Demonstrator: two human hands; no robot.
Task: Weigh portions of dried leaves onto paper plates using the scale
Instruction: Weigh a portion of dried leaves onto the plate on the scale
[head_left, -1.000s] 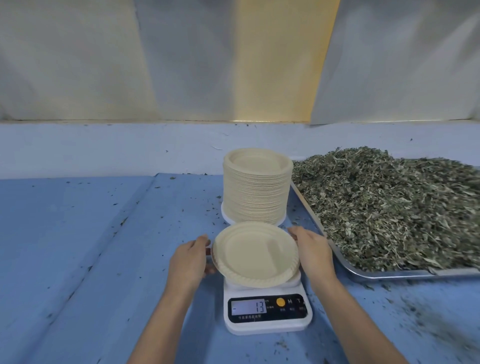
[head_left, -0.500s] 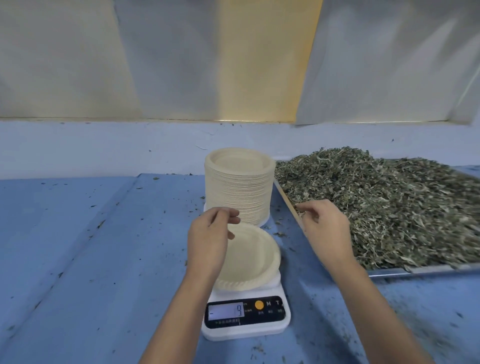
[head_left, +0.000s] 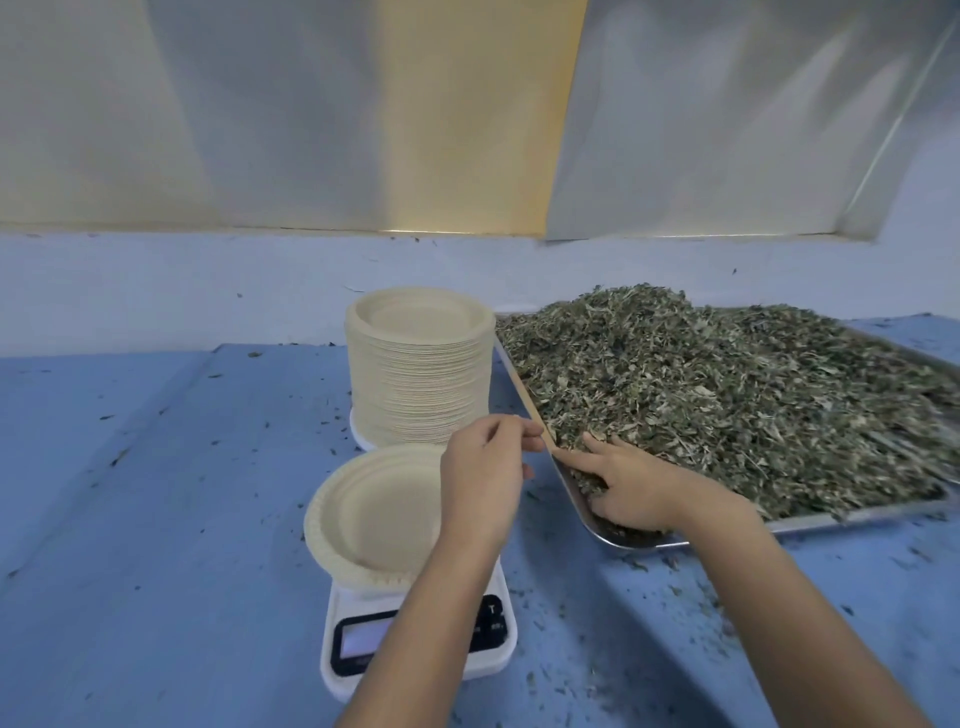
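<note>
The single round cream paper plate (head_left: 374, 519) sits on top of the white digital kitchen scale (head_left: 358, 636), bare inside. The pile of grey-green dried leaves (head_left: 727, 395) fills the shallow steel tray (head_left: 831, 517) just to the right of the scale. The tall stack of matching paper plates (head_left: 421, 374) stands directly behind the scale on the blue table (head_left: 182, 493).

Our right hand (head_left: 628, 488) lies in the tray corner nearest the scale. Its fingers (head_left: 592, 441) are straight and spread, and the rest are sunk into the heap. Our left hand (head_left: 483, 478) hovers above the right side of the scale. Its fingers are loosely curled, and we see nothing between them. Our forearm covers part of the scale's display, so we cannot read it.

We judge the leaves to be very light, dry and brittle. They are a loose heap that will not hold together and will shed crumbs, as the flecks around the scale suggest. We would get under a clump with cupped fingers rather than pinch it, and carry it low across to the scale. The plate looks thin and nearly weightless, so a knock could slide it off the scale. If we need to steady it, its crimped rim is the place to hold.
</note>
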